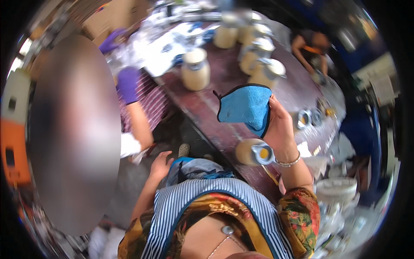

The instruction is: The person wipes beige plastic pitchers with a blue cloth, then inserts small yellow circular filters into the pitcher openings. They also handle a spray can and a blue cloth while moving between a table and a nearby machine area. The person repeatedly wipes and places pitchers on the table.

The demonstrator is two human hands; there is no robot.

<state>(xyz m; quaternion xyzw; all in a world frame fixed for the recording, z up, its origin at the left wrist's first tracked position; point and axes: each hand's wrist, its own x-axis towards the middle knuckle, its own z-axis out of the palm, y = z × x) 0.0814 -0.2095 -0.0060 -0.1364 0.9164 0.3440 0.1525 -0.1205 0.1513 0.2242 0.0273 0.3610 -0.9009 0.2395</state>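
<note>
In the head view, the person's right hand (282, 131) is raised over the near part of a dark red tabletop (202, 105), holding a blue cloth piece (246, 108) with black edging. The thumb and fingers are closed on the cloth's right-hand margin; the rest spreads out to the left, in the air above the tabletop, with a small black loop at its upper left corner. A bracelet (288, 162) circles that wrist. The left hand (161, 167) is off the tabletop, beyond its left edge and near the striped apron (183, 194); its fingers are loosely parted, with nothing seen in them.

Below the cloth, a beige jar (246, 152) with a grey and yellow top is near the tabletop's left edge, toward the near end. Farther along that edge is a pale-lidded jar (196, 71), and a blurred group of similar jars (254, 54) occupies the far end. Close to the right edge lies a ring-shaped grey part (304, 119).

Beyond the left edge is a co-worker's purple-gloved hand (128, 84); another person (312, 52) is past the right edge. A white basket (336, 190) is off the near right corner.
</note>
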